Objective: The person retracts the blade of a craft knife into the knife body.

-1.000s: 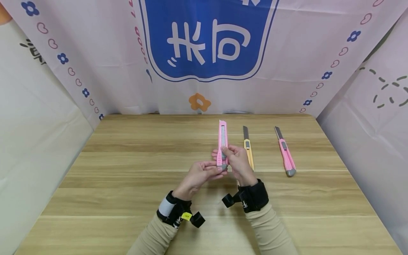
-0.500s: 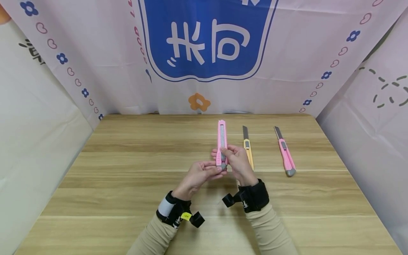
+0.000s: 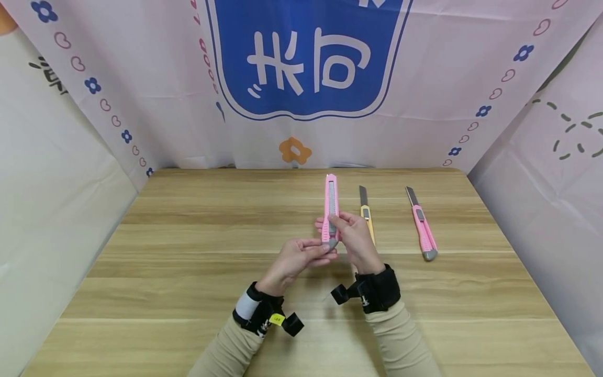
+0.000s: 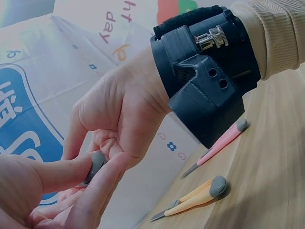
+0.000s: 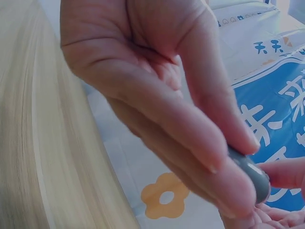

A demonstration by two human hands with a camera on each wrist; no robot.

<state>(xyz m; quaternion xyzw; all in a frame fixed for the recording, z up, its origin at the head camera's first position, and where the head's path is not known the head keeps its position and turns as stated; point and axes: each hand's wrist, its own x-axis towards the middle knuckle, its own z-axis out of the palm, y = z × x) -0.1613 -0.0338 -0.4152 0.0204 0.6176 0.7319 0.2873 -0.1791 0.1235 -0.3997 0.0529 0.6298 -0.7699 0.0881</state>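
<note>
Both hands hold a pink utility knife (image 3: 332, 199) upright above the table, its grey end cap (image 4: 96, 168) at the bottom. No length of blade shows beyond its tip. Low on the knife, my left hand (image 3: 294, 259) pinches the cap between thumb and fingers. My right hand (image 3: 356, 235) grips the lower body from the right, thumb lying on the front near the slider. In the right wrist view, that hand's fingers (image 5: 190, 138) hide most of the knife. Two more utility knives, one yellow (image 3: 368, 225) and one pink (image 3: 424, 233), lie to the right with blades out.
The wooden table (image 3: 165, 272) reaches back to a white printed cloth (image 3: 179, 125) with a blue panel. White cloth walls (image 3: 52, 183) stand at both sides. My right forearm partly covers the table near the yellow knife's lower end.
Both hands and the held knife have shifted slightly; the knife now sits a little farther right and higher in the head view. The grips look the same. The lying knives stay put.
</note>
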